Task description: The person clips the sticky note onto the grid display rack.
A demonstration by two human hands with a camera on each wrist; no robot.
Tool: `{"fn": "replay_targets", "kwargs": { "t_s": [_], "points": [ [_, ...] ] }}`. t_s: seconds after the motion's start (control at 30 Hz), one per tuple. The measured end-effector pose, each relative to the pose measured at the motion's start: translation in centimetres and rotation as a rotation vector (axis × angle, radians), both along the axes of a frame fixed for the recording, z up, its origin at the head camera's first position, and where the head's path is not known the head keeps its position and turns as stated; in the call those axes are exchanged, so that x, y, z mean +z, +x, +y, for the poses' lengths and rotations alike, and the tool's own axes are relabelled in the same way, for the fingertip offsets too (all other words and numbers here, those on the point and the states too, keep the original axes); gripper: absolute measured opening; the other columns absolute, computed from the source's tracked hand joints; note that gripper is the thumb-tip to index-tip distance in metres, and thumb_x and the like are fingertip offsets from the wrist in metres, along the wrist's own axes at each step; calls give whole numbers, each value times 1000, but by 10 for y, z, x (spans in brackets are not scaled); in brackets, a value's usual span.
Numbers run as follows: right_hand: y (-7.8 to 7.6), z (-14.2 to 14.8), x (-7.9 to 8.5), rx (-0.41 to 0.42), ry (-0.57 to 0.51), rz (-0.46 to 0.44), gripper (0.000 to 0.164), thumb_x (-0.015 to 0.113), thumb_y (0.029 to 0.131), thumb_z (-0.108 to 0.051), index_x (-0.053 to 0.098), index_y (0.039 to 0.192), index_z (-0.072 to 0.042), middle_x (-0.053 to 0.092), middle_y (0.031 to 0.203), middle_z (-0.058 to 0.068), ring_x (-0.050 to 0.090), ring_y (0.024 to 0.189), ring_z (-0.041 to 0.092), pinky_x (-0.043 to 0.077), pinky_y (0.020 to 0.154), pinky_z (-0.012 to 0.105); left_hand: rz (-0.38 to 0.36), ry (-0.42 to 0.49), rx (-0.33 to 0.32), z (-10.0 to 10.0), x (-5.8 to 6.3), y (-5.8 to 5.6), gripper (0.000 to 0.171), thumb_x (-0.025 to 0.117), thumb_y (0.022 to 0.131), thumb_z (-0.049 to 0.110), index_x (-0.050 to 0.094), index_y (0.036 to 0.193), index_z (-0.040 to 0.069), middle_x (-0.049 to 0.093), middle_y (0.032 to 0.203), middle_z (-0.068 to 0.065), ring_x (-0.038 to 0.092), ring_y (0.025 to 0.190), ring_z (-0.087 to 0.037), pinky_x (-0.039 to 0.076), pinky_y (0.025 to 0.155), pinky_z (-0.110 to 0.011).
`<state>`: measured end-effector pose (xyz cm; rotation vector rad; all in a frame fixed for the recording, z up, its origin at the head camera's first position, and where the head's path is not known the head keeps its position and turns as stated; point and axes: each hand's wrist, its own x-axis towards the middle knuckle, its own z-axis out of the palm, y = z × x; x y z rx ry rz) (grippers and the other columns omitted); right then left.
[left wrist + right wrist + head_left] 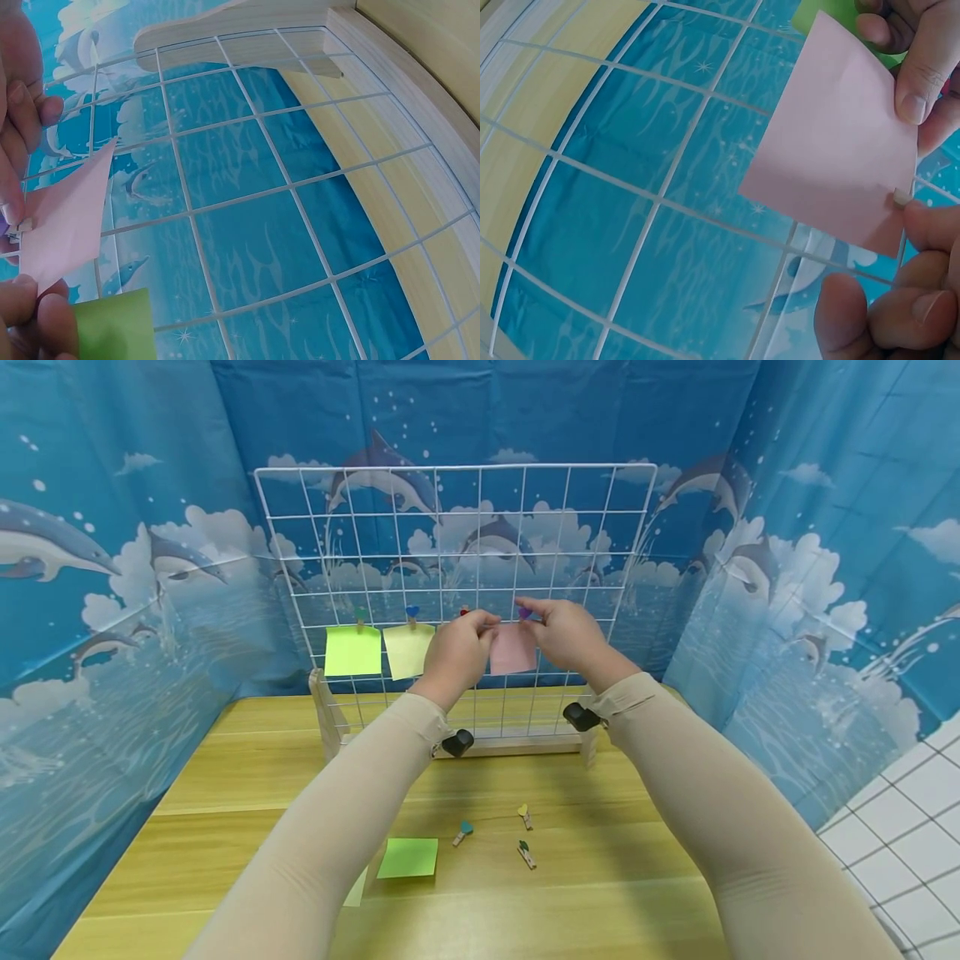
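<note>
A pink sticky note (pixel 513 648) lies against a white wire grid (pixel 501 513). My left hand (pixel 459 653) pinches its upper left corner between thumb and finger. At the note's top right, my right hand (pixel 567 635) grips a small clothespin with a purple heart (pixel 525 612). In the right wrist view the wooden tip of the clothespin (pixel 900 196) shows over the note's edge. Beside it, a green note (pixel 116 326) is mostly covered by my left hand, under a red-topped clothespin (pixel 464 610).
A lime note (pixel 352 652) and a pale yellow note (pixel 408 652) hang clipped at left. On the wooden table (pixel 600 893) lie a green note (pixel 408 858), a partly hidden pale note (pixel 356 890), and blue (pixel 463 833), yellow (pixel 525 816) and green-leaf clothespins (pixel 527 855).
</note>
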<state>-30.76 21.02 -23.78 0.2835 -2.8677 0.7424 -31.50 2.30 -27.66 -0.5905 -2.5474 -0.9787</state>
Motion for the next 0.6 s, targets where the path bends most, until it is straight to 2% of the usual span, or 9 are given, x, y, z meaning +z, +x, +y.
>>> {"fn": "replay_targets", "kwargs": {
  "t_s": [0.43,0.5,0.6],
  "points": [
    [0,-3,1,-50,-52,-22,48,48,114,-30,44,162,-34,61,152,1,37,45,16,36,47,30,-2,-7,-2,-1,0,0,32,53,112,34,69,137,22,78,123,-1,60,57,-17,47,58,-30],
    [0,-3,0,-56,-66,-21,48,48,114,-30,44,161,-34,66,144,2,37,45,16,36,47,30,-5,-10,-1,-1,0,0,32,53,112,34,69,138,22,77,124,-1,60,58,-17,47,58,-30],
    [0,-3,-1,-59,-82,-25,48,48,114,-31,44,161,-34,72,120,6,37,45,16,36,47,30,-6,-12,4,-1,0,0,32,53,112,34,69,137,22,78,123,-1,61,60,-16,48,59,-31]
  ]
}}
